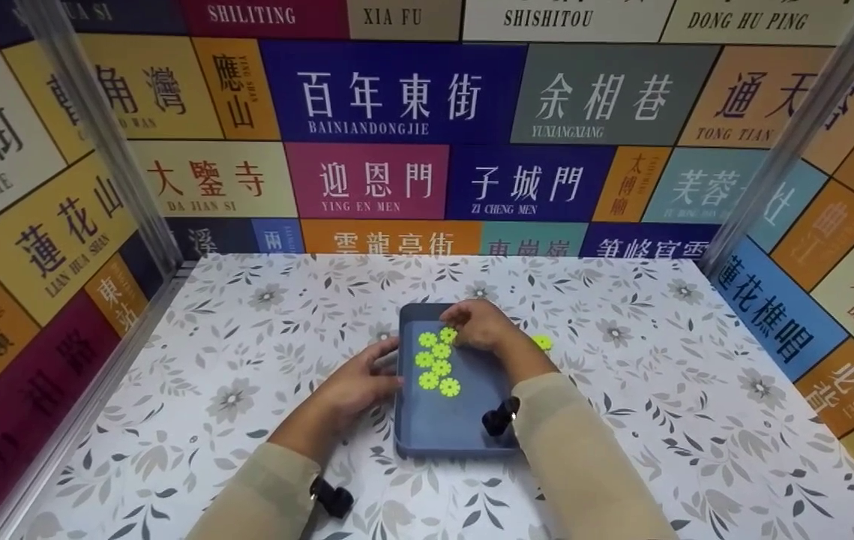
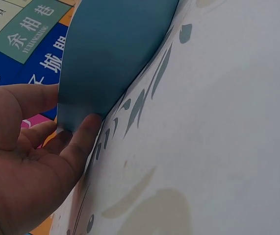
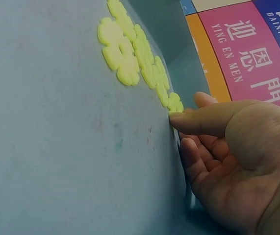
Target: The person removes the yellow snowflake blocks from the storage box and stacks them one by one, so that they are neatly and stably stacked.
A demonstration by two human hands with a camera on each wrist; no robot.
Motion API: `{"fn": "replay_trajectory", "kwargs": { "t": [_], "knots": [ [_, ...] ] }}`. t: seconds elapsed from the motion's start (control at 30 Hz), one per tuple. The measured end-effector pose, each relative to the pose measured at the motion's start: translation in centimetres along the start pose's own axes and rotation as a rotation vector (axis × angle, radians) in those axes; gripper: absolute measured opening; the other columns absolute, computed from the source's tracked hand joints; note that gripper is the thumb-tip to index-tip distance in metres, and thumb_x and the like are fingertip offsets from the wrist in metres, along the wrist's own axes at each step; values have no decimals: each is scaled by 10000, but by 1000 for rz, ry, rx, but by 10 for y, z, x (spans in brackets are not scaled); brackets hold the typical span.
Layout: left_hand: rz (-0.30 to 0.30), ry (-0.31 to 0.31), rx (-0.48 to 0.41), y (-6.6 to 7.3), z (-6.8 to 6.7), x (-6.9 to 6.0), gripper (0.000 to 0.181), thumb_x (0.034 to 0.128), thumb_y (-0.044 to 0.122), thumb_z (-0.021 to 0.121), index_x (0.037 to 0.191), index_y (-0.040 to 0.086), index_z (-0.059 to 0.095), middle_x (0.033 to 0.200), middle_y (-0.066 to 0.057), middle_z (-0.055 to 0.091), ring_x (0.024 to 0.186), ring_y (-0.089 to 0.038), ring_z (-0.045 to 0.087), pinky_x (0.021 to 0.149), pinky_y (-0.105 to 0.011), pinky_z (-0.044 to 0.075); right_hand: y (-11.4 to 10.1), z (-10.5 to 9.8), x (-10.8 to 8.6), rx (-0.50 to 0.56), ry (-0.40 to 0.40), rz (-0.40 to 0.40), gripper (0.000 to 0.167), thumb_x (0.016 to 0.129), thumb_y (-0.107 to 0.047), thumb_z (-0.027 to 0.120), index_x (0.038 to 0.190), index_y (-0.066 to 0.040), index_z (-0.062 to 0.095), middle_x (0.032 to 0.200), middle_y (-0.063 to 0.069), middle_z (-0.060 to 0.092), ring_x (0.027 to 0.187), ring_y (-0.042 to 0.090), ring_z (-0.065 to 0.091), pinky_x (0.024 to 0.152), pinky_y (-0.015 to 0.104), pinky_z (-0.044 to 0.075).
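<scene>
Several yellow-green flower-shaped pieces [image 1: 441, 350] [image 3: 142, 54] lie grouped on the floor of a blue-grey tray [image 1: 449, 435] [image 2: 115, 44]. My right hand [image 1: 480, 326] [image 3: 238, 147] is over the tray's far right part, its thumb and a finger pinching one flower piece [image 1: 448, 335] [image 3: 175, 103] at the far end of the group. My left hand [image 1: 355, 386] [image 2: 37, 156] holds the tray's left side wall, with fingers partly hidden at the rim. Another flower piece [image 1: 541, 343] lies outside the tray, beyond my right forearm, which partly hides the tray's right edge.
The tray stands on a table with a floral cover [image 1: 262, 352]. Behind and at both sides rise walls covered with coloured name panels [image 1: 367, 180]. Transparent upright strips [image 1: 786, 150] stand at the corners.
</scene>
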State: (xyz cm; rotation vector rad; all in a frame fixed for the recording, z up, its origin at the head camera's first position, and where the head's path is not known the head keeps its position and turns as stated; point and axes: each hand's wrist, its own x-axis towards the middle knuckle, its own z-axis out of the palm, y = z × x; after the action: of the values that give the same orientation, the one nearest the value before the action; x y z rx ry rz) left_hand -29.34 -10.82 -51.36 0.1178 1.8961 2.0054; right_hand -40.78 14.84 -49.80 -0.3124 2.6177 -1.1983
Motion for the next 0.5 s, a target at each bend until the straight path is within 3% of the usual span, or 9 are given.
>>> {"fn": "replay_trajectory", "kwargs": {
  "t": [0.5],
  "knots": [
    [12, -6, -17, -1, 1, 1, 835, 940, -69, 666, 1681, 146, 346, 1710, -233, 385, 1471, -401, 553, 1163, -457, 547, 1, -3, -2, -61, 11, 37, 363, 883, -29, 811, 1225, -147, 814, 1320, 107, 750, 1274, 314, 670, 1090, 488, 574]
  ]
}}
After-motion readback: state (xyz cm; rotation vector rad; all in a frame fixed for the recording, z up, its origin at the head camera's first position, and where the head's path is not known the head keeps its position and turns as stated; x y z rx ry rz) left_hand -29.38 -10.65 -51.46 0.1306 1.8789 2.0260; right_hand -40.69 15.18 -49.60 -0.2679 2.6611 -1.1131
